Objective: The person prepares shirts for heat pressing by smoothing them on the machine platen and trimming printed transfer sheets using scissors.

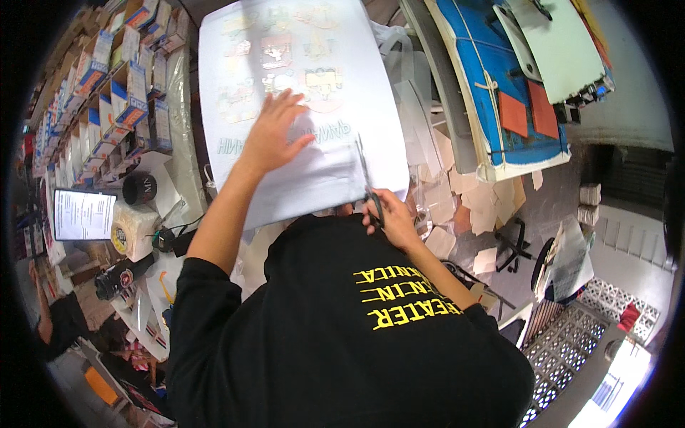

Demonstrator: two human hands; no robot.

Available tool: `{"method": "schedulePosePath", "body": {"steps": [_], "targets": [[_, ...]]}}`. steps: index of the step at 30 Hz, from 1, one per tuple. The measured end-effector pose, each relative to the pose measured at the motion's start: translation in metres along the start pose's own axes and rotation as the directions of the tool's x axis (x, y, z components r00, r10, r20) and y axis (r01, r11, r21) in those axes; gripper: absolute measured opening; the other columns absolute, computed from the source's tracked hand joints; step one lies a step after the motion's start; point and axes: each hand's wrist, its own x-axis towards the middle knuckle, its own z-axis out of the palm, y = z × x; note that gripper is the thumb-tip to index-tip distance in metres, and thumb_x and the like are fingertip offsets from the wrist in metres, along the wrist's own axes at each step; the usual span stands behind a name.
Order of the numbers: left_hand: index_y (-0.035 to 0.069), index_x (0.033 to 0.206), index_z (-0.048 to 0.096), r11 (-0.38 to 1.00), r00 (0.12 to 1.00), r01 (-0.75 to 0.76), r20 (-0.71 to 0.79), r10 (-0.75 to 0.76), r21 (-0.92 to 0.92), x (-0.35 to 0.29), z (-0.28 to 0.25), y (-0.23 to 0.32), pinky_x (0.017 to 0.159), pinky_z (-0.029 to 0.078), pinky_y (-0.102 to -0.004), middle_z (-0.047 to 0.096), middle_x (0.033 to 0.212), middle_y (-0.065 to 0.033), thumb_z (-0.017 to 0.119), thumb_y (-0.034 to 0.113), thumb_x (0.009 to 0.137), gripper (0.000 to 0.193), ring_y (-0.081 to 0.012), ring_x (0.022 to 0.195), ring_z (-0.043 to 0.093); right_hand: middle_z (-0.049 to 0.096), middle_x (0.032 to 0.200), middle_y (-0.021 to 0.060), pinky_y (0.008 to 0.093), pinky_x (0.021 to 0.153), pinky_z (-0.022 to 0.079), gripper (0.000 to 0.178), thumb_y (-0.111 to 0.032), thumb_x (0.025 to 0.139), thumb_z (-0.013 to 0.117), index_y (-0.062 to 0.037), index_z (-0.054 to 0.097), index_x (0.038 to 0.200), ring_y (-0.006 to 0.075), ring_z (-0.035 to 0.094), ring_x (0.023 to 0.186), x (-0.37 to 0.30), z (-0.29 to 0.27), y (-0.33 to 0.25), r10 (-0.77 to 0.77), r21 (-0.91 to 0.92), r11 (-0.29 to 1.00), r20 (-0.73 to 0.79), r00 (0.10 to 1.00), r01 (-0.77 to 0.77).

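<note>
A large white sheet (pixel 335 167) with pale printed pictures and green lettering lies in front of me, its near edge close to my body. My left hand (pixel 277 135) rests on it with the fingers spread, just above the row of lettering. At the sheet's near right part, my right hand (pixel 391 220) grips a pair of scissors (pixel 367 175) by the dark handles. The long blades point away from me over the sheet. Whether they are parted, I cannot make out.
Stacked small boxes (pixel 118 100) fill the left side. Nearer are a tablet (pixel 83 215), a black mug (pixel 140 187), a roll of tape (pixel 128 232) and a black cylinder (pixel 123 277). Paper pieces (pixel 489 203) litter the floor at right, below a blue-topped table (pixel 474 71).
</note>
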Motion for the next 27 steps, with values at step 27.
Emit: {"method": "schedulePosePath", "body": {"steps": [27], "targets": [[0.004, 0.090, 0.068, 0.973, 0.958, -0.214, -0.213, 0.193, -0.083, 0.015, 0.048, 0.051, 0.096, 0.051, -0.0458, 0.071, 0.097, -0.0078, 0.068, 0.003, 0.078, 0.012, -0.0265, 0.099, 0.068, 0.055, 0.073, 0.0031, 0.0229, 0.040, 0.041, 0.037, -0.024, 0.094, 0.064, 0.0018, 0.053, 0.118, 0.0100, 0.055, 0.056, 0.040, 0.040, -0.044, -0.024, 0.035, 0.999, -0.134, 0.991, 0.029]]}}
